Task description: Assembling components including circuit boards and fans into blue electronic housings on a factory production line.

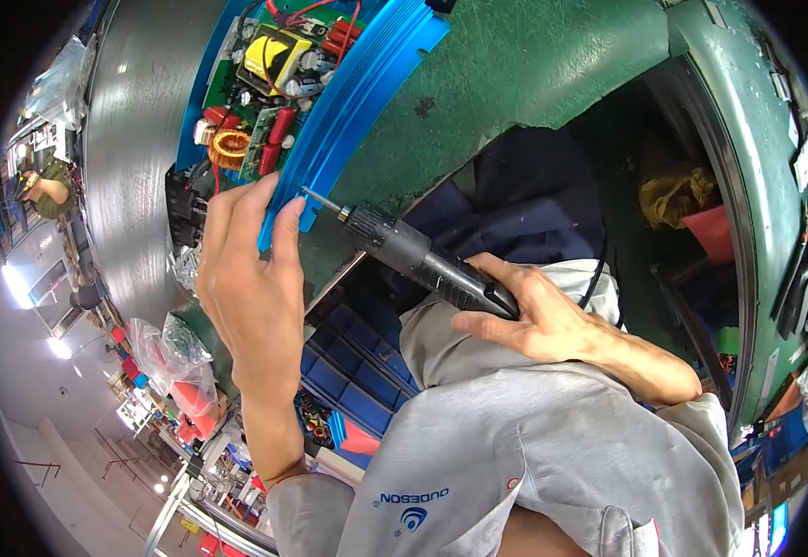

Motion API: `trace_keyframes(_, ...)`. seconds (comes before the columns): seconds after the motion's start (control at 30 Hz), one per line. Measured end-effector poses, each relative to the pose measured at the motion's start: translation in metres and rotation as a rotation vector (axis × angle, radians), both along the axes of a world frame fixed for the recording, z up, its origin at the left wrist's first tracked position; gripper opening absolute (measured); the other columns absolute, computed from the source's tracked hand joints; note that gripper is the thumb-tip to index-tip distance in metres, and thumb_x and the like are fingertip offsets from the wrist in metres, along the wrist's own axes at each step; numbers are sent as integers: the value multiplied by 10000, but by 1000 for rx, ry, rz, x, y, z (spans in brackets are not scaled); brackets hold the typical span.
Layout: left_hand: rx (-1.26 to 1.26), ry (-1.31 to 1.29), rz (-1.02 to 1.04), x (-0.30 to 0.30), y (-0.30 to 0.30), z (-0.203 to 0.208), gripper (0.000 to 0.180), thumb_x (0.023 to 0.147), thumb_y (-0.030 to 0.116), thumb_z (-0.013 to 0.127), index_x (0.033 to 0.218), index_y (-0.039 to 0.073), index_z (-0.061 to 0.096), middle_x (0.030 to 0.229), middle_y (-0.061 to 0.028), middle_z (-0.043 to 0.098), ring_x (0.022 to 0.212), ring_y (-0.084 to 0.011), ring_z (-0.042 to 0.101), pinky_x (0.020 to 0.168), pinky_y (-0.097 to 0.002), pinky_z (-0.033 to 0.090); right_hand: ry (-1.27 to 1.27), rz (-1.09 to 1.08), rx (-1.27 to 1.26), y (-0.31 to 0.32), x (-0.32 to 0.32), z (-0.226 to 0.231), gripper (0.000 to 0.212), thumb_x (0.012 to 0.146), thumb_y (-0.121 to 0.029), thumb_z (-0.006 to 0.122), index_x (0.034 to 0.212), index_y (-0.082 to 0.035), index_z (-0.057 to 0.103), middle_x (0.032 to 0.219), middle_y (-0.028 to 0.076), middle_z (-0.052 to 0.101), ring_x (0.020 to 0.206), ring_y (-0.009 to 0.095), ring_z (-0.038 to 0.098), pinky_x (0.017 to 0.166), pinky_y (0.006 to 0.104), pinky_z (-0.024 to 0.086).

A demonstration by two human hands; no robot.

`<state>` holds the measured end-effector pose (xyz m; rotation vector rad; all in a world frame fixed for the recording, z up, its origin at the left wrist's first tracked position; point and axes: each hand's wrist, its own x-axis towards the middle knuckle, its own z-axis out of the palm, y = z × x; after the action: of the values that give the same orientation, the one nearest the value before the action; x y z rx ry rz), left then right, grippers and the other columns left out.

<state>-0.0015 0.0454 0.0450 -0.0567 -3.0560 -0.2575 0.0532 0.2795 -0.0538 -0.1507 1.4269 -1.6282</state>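
My right hand (pixel 538 316) is wrapped round a black electric screwdriver (pixel 422 265), which tilts up and to the left. Its thin bit ends beside my left thumb, at the near end of a blue ribbed metal housing (pixel 357 107). Whether the bit touches a screw is too small to tell. Thumb and fingers of my left hand (pixel 255 251) pinch the corner of that housing. Inside it sits a green circuit board with a yellow-wrapped transformer (pixel 274 58), a copper coil (pixel 229 148), red components and red wires. A black socket part (pixel 186 204) shows at the near end.
The housing lies on a worn green work surface (pixel 515 65) with a ragged edge. A grey belt (pixel 135 139) runs along the left. Blue compartment trays (pixel 357 343) stand below my left wrist. Clear plastic bags (pixel 172 357) are further left. A cable hangs by my right wrist.
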Motion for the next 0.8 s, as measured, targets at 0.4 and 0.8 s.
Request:
trace_keyframes(0.4, -25, 9, -56, -10, -5, 4, 235, 897, 69, 709, 1123, 13, 678, 1053, -129, 651, 945, -334, 651, 821, -402, 503, -882, -20, -858, -9, -5, -33, 608, 928, -351, 670, 1327, 91, 549, 746, 42, 589, 644, 96, 534, 576, 260, 389)
trace_keyframes(0.8, 122, 28, -46, 2, -30, -2, 313, 811, 11, 741, 1117, 43, 688, 1026, -100, 632, 865, -306, 623, 757, -409, 516, -678, -28, -368, -9, 1, 6, 695, 902, -413, 704, 1396, 33, 504, 798, 38, 627, 732, 116, 574, 675, 266, 438)
